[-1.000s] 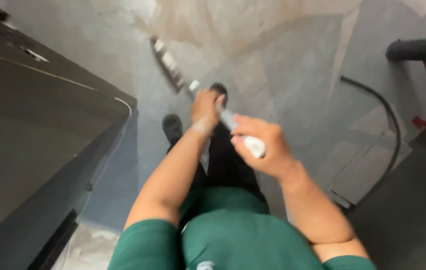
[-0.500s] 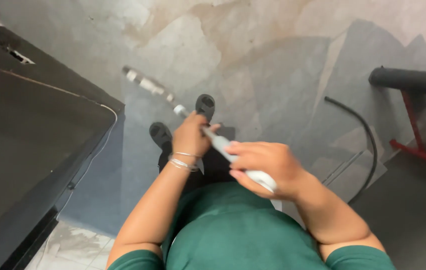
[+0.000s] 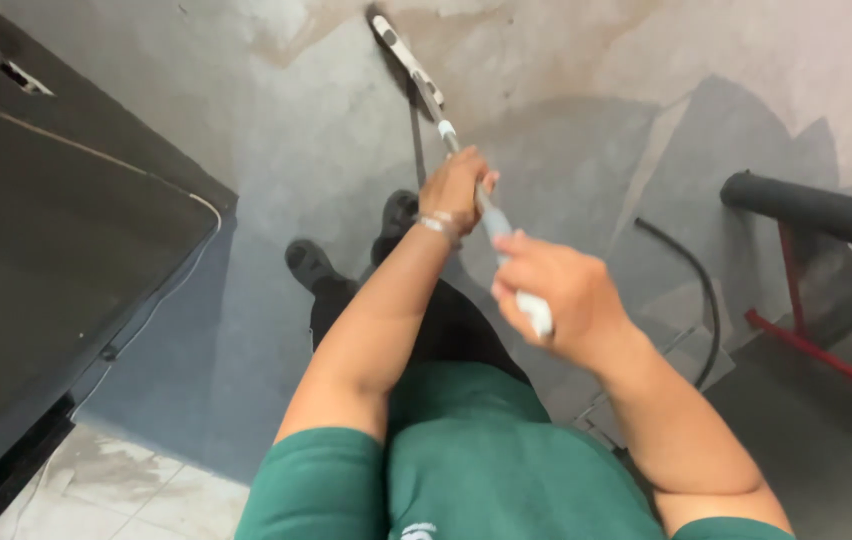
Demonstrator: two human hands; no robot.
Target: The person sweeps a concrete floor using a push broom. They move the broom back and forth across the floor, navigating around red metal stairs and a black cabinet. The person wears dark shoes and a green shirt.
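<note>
I look down at my own body in a green top and dark trousers, standing on a grey concrete floor. Both my hands grip a long white-handled floor tool, likely a mop or squeegee. My left hand holds the shaft further down, a bracelet on its wrist. My right hand is closed around the white upper end of the handle. The tool's flat head rests on the floor ahead of me, near the top edge of the view. My two dark shoes stand below the shaft.
A large dark slanted surface fills the left side, with a thin cable along its edge. At the right are a thick black pipe, a red metal frame and a black hose curving on the floor. Pale tiles show at bottom left.
The tool's head has swung from the left of my feet to straight ahead and further away. My arms have stretched forward with it, and the view has shifted.
</note>
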